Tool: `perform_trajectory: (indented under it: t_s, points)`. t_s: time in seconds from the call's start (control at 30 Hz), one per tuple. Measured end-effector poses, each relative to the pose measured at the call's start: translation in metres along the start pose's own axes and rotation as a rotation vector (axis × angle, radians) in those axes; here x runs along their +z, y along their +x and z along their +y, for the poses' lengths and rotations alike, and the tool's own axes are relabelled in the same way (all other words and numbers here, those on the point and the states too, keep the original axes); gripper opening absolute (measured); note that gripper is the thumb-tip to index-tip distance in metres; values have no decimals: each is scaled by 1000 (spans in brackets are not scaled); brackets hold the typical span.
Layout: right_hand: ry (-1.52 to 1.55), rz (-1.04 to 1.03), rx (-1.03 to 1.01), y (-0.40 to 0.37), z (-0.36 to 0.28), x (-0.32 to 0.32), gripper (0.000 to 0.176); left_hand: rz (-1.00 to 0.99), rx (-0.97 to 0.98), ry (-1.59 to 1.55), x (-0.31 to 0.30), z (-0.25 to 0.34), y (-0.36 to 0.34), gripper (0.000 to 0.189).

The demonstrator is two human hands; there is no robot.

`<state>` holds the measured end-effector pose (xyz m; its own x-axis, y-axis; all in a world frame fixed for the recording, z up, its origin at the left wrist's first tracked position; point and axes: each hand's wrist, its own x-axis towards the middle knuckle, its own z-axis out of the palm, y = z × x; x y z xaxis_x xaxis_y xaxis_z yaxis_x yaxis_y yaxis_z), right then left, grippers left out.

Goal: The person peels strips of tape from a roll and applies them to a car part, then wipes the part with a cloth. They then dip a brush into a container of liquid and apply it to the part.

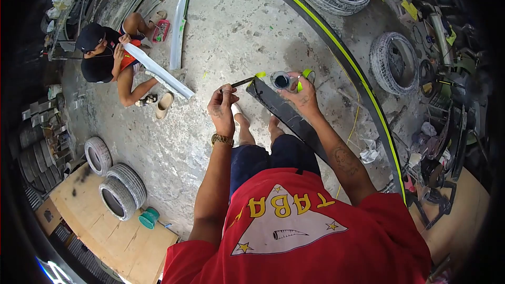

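My left hand (pixel 222 106) is closed around a thin dark stick-like tool (pixel 242 82), perhaps a brush. The tool's tip meets the upper end of a long dark strip (pixel 286 113), which slants down to the right past my legs. A bit of yellow-green tape (pixel 260 74) sticks out at that end. My right hand (pixel 302 97) grips a small clear cup (pixel 281 80) with dark contents, just right of the strip's end. Yellow-green tape, seemingly a roll (pixel 309 77), is also at the fingers of that hand.
A long curved black strip with a yellow-green line (pixel 344 47) lies on the right. Tires (pixel 394 63) stand beyond it, others (pixel 117 198) at lower left by a green bucket (pixel 149 217). A crouching person (pixel 105 55) holds a pale strip (pixel 158 71) at left.
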<state>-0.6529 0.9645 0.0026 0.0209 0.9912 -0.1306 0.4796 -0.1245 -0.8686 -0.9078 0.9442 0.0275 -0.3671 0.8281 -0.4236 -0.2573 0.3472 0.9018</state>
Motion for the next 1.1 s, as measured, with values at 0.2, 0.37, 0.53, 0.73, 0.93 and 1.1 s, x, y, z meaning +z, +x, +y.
perform_trajectory:
  t_s: [0.2,0.37,0.53,0.73,0.93,1.1]
  points:
    - [70,-5,18,-15,-1,-6,53,-12,100,151,8,-9,4,29]
    - [89,-12,26,-22,4,-12,52,-25,130,195,10,-9,1,30]
    - [111,-18,44,-25,5,-16,52,-41,137,241,9,-7,0,32]
    - [103,-38,26,-23,7,-15,51,-43,149,273,12,-1,-3,32]
    - [72,-11,-25,-17,12,-8,50,-78,171,324,14,-3,-5,30]
    - [50,-22,-76,-6,16,-2,49,-66,207,382,16,1,-10,31]
